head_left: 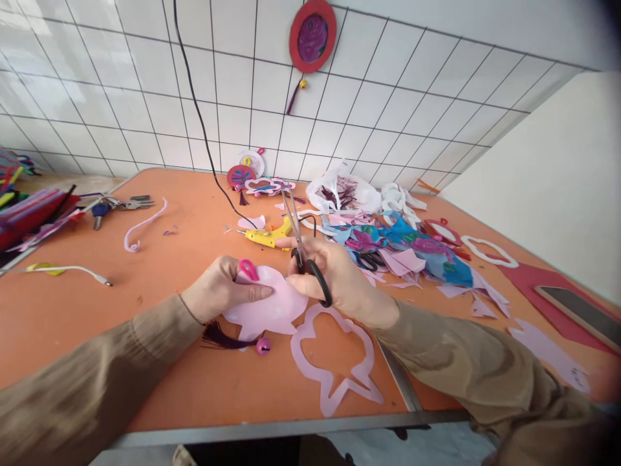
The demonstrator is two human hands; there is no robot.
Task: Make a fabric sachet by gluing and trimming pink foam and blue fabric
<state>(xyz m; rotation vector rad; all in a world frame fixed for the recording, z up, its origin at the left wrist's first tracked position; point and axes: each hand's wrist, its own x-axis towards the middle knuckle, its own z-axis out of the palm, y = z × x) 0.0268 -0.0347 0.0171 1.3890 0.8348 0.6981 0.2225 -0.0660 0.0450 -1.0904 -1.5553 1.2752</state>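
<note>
My left hand is closed on a pink fish-shaped paper cutout, thumb lying on top of it. A bright pink pipe-cleaner loop sticks up at the cutout's upper edge. Below it lie a dark tassel and a pink bell. In my right hand is a pair of scissors with black handles, the blades pointing up and away from the paper. My right fingertips are close to the cutout's right edge; whether they touch is unclear. A pink fish-shaped paper frame lies just below my right hand.
A yellow glue gun with a black cord lies beyond my hands. Fabric and paper scraps heap at right, beside a white plastic bag. A phone rests on red paper at far right. Keys and pliers are at left.
</note>
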